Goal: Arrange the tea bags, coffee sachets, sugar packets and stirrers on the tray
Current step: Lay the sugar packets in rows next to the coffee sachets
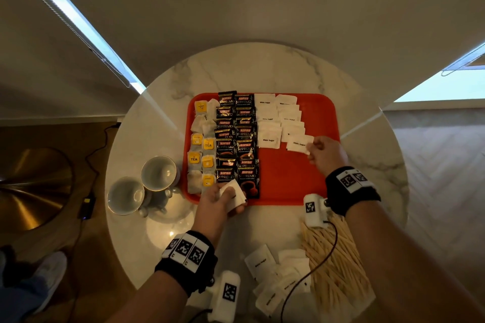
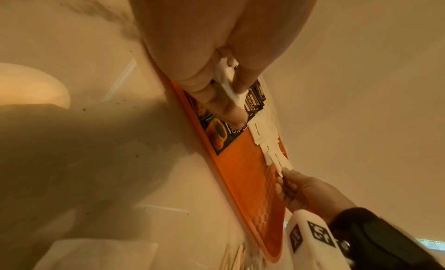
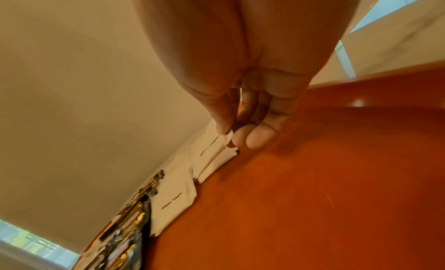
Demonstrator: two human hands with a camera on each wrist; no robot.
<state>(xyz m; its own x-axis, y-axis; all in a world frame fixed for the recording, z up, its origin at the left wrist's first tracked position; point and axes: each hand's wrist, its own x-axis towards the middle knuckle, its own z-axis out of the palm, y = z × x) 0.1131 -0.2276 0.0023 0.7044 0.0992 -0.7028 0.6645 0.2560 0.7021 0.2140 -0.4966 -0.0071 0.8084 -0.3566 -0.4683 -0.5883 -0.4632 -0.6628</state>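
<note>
An orange tray on the round marble table holds tea bags in its left columns, black coffee sachets in the middle and white sugar packets to the right. My right hand pinches the nearest sugar packet of the right column by its edge, low over the tray. My left hand grips a small stack of white sugar packets at the tray's near edge. Wooden stirrers lie in a pile on the table under my right forearm.
Two grey cups stand on the table left of the tray. More loose sugar packets lie near the table's front edge beside the stirrers. The tray's right part is bare. A cable and a shoe show on the floor at left.
</note>
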